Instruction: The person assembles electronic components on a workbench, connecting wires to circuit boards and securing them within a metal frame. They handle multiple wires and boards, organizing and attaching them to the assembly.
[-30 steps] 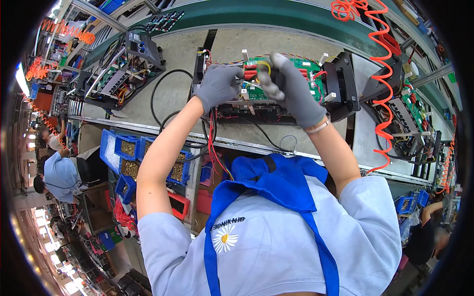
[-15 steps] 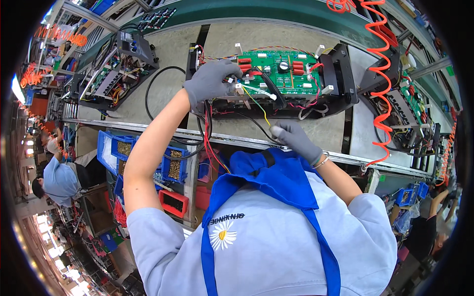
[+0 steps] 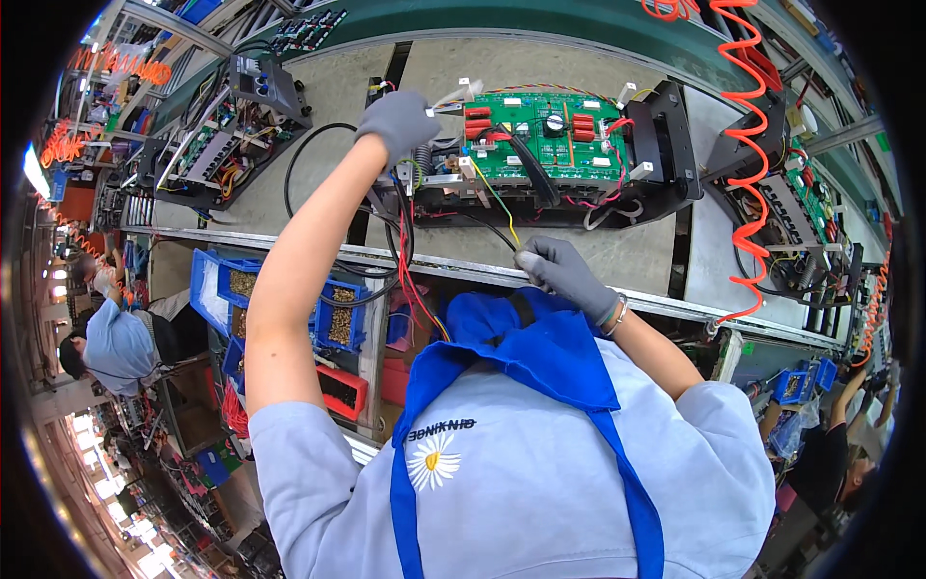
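Note:
In grey gloves, both my hands are at a chassis on the bench, topped by a green circuit board with red components. My left hand is closed above the chassis's left end. From its fingers a thin white strip, smeared by motion, points toward the board's far left corner. At the bench's near edge my right hand pinches a yellow-green wire that runs up to the board. A black sleeved cable lies across the board. Red wires hang down from the chassis's left end.
Similar units stand at left and right. A coiled orange air hose hangs right of the chassis. Under the bench edge are blue bins of small brass-coloured parts and a red bin. Another person sits far left.
My left hand has moved up and left off the board, and the white strip has gone with it. My right hand has shifted slightly left and down with the wire.

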`<action>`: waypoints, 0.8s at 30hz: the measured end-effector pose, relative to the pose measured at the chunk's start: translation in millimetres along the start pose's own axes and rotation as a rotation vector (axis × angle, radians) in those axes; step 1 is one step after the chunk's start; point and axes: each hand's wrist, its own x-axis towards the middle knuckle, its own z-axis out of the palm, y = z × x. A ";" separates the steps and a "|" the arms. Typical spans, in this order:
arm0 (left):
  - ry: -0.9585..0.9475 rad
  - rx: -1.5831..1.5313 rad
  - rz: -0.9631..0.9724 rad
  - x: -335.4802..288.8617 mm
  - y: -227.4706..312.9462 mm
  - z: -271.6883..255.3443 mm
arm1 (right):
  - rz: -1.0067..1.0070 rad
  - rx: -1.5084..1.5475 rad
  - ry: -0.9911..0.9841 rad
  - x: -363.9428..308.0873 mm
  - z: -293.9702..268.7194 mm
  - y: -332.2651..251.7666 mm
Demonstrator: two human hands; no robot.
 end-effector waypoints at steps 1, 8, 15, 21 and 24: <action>-0.028 0.073 -0.044 5.7 6.2 1.1 | 0.011 -0.032 0.034 0.2 -3.8 2.1; 0.004 0.045 -0.173 53.4 13.5 -0.8 | -0.044 0.174 0.121 1.8 -26.3 2.5; -0.424 0.267 0.040 103.5 -8.3 -12.7 | 0.026 0.153 0.108 5.8 -21.5 8.9; -0.153 0.109 -0.392 147.0 -13.0 23.0 | 0.006 0.301 0.088 20.1 -37.0 18.7; -0.070 0.184 -0.290 170.1 -18.3 49.4 | -0.019 0.239 0.107 35.0 -36.1 27.2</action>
